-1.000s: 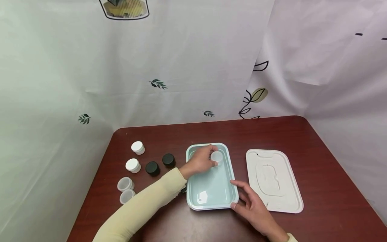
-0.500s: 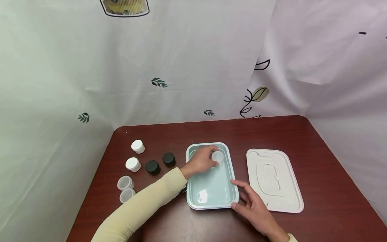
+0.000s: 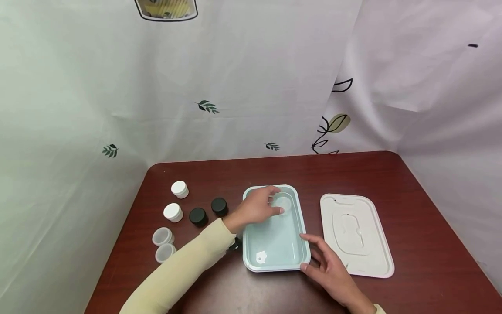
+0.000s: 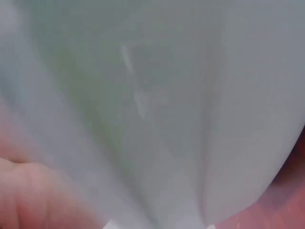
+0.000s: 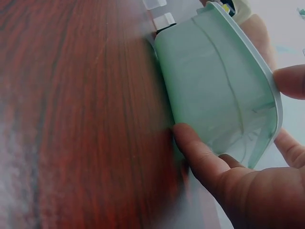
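Two hands work at a mint tray [image 3: 274,244] on the bench [image 3: 412,218]. Left hand [image 3: 256,208], grip loosely curled around a clear jar [image 3: 282,203] at the tray's far end; right hand [image 3: 329,270], grip open, steadies its near corner.

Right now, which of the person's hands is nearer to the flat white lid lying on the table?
The right hand. It rests at the near right corner of the pale green rectangular tray, just beside the flat white lid. The left hand is inside the tray's far end, at a small translucent jar.
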The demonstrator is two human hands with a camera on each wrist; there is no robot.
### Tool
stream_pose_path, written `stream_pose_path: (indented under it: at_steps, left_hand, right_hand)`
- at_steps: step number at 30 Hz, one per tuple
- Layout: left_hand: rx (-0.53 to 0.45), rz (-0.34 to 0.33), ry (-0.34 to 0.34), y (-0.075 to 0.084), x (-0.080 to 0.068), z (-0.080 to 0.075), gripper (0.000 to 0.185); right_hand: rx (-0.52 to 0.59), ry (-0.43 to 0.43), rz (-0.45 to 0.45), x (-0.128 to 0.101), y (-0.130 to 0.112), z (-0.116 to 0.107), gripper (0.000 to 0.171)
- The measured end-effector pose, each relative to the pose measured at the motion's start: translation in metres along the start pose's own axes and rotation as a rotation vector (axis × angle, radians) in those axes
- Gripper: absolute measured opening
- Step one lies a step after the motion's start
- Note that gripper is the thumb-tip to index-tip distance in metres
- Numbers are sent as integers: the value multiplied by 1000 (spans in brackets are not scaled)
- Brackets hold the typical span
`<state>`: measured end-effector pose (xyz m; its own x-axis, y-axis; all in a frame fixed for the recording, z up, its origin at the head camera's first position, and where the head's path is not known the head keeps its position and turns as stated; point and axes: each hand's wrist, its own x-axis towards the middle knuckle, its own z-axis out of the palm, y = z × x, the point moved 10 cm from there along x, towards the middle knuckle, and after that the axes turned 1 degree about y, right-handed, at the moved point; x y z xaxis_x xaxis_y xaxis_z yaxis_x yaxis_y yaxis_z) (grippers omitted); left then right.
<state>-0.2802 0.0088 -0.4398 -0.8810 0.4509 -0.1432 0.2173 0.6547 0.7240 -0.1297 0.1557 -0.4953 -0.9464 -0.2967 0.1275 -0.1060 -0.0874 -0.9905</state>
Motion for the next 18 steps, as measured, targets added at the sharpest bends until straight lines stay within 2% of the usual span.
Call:
stream_pose_path:
  at_steps: [5,8,14,18]
  left_hand:
    - [-128,5,45,2,-17,-19,56]
    - [-196,-5,78,-3,-32,-31,55]
    - [-382,-11,188,-27,-69,-70,52]
    - [-437,-9,290,-48,-101,-101,49]
  right_hand:
    - [-14,11,-6,1,-2,-1,64]
    - [-5,5,-6,1,-1,0,64]
    - [6,-4,-13,1,0,2,65]
    - [-1,1,-23,2,-1,1,65]
